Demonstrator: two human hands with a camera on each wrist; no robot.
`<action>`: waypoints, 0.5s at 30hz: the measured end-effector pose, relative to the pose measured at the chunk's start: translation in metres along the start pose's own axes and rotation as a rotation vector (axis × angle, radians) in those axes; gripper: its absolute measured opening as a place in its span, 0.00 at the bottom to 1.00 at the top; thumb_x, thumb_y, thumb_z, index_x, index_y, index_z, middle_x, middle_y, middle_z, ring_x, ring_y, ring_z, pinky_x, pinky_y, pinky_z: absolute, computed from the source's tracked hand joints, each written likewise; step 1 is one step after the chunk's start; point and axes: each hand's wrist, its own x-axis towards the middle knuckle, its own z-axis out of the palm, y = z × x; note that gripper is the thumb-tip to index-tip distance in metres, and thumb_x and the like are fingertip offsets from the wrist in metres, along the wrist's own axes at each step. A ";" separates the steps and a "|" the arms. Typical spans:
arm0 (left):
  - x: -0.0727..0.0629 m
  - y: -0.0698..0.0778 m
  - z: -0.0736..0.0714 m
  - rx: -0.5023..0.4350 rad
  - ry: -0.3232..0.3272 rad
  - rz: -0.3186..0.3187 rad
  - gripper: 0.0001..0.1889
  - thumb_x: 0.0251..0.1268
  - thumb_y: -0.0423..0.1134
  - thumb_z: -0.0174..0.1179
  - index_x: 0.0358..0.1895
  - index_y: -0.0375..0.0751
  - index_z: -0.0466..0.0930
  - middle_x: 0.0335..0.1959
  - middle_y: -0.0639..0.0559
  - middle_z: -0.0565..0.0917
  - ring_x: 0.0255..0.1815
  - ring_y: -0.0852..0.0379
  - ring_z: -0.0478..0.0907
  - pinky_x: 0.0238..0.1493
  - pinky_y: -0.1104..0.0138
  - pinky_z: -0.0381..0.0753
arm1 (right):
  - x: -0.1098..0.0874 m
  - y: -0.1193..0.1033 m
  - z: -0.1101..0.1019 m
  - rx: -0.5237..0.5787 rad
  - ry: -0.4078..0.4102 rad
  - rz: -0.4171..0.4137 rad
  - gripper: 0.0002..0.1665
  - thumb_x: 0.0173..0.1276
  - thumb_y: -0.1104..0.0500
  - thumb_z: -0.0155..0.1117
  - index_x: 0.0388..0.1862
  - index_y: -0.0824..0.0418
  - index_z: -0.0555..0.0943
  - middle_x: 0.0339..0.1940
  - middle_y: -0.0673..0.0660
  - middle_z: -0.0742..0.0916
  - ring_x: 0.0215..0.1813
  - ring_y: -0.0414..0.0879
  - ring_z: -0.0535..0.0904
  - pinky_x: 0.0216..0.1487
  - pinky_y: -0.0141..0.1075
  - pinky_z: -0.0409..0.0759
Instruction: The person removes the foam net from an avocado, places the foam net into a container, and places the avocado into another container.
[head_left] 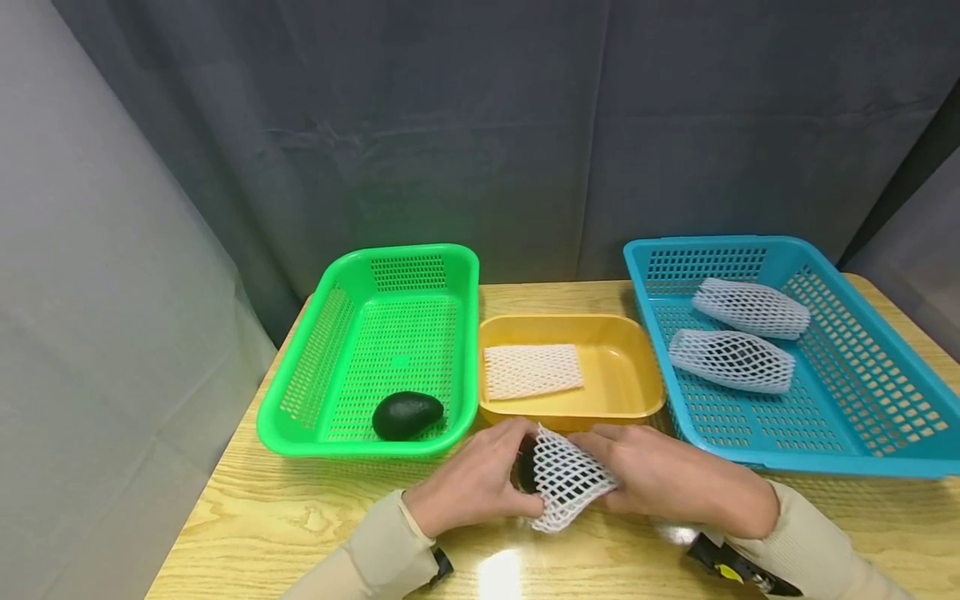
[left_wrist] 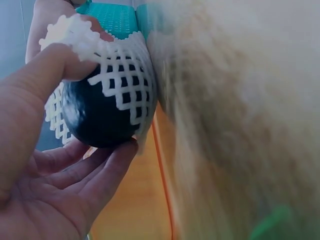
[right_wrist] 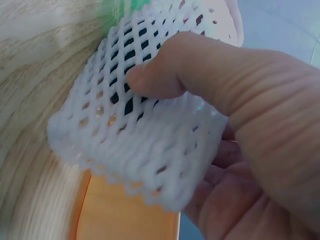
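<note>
In front of the yellow tray, my left hand (head_left: pixel 476 479) holds a dark avocado (left_wrist: pixel 95 110) at its rounded end, thumb on one side and fingers beneath. A white foam net sleeve (head_left: pixel 570 479) is drawn over much of that avocado, whose near end stays bare in the left wrist view. My right hand (head_left: pixel 663 471) grips the sleeve from the other side, its thumb (right_wrist: pixel 150 80) pressing on the mesh over the dark fruit. Past that thumb, the sleeve's loose end hangs flattened in the right wrist view.
At left, a green basket (head_left: pixel 465 367) has one bare avocado (head_left: pixel 407 415) in it. The yellow tray (head_left: pixel 615 379) carries flat foam netting (head_left: pixel 532 371). The blue basket (head_left: pixel 870 375) at right contains two netted bundles (head_left: pixel 731 360). Dark cloth (head_left: pixel 450 125) hangs behind the table.
</note>
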 end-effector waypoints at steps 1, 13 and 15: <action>0.000 0.000 0.000 -0.002 -0.001 -0.003 0.38 0.49 0.47 0.76 0.65 0.42 0.72 0.55 0.52 0.83 0.49 0.64 0.79 0.51 0.75 0.81 | 0.000 0.000 0.000 0.003 -0.001 0.002 0.34 0.55 0.59 0.79 0.62 0.59 0.80 0.45 0.48 0.88 0.42 0.34 0.83 0.41 0.32 0.84; -0.001 0.000 -0.001 -0.001 -0.006 0.005 0.36 0.50 0.47 0.74 0.65 0.43 0.72 0.55 0.52 0.83 0.50 0.64 0.79 0.51 0.75 0.81 | -0.001 -0.001 0.001 -0.021 -0.017 0.021 0.36 0.53 0.60 0.80 0.62 0.61 0.79 0.45 0.50 0.88 0.41 0.37 0.84 0.39 0.33 0.85; -0.001 0.001 -0.001 0.001 -0.006 0.009 0.36 0.50 0.47 0.74 0.65 0.43 0.72 0.55 0.52 0.83 0.49 0.64 0.78 0.51 0.75 0.81 | -0.001 -0.002 0.002 -0.032 -0.019 0.034 0.38 0.54 0.58 0.80 0.64 0.64 0.78 0.47 0.53 0.88 0.42 0.40 0.85 0.40 0.34 0.85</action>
